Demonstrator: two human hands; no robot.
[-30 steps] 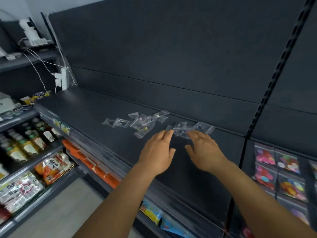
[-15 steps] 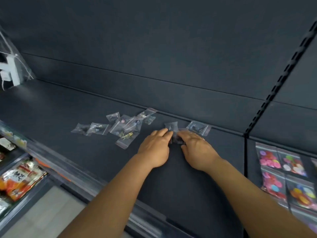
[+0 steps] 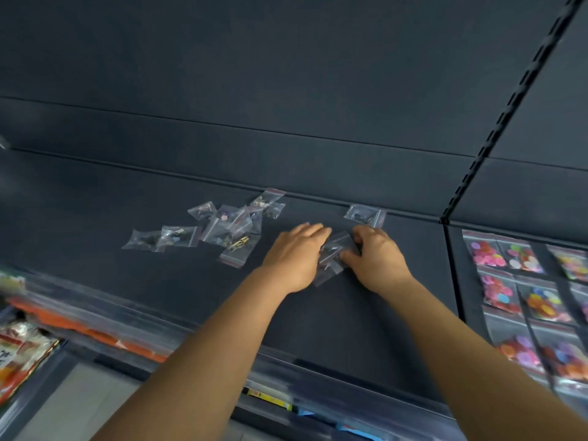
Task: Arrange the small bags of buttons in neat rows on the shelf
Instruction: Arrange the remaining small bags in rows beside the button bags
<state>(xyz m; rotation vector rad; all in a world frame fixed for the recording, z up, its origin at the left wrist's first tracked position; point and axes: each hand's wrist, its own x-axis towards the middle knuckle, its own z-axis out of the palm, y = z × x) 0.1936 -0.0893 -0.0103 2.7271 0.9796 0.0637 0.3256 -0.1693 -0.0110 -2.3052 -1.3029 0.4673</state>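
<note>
Several small clear zip bags of buttons lie on the dark shelf point(image 3: 95, 198). A loose pile of bags point(image 3: 234, 224) sits left of my hands, with two bags point(image 3: 162, 238) side by side further left. A single bag point(image 3: 365, 214) lies at the shelf's back edge. My right hand point(image 3: 377, 261) pinches a small bunch of bags point(image 3: 334, 253) with curled fingers and thumb. My left hand point(image 3: 296, 257) lies flat with straight fingers against the left side of that bunch. The lower part of the bunch sticks out between my wrists.
Rows of bigger packs of coloured buttons point(image 3: 521, 288) fill the neighbouring shelf on the right, past a slotted upright point(image 3: 509, 109). The shelf's front rail point(image 3: 133, 316) carries price strips. Snack packets point(image 3: 19, 354) sit on a lower shelf at the left.
My hands have closed in on the bags at the right and drawn them together toward the front. One bag stays at the back edge. The view has moved closer.
</note>
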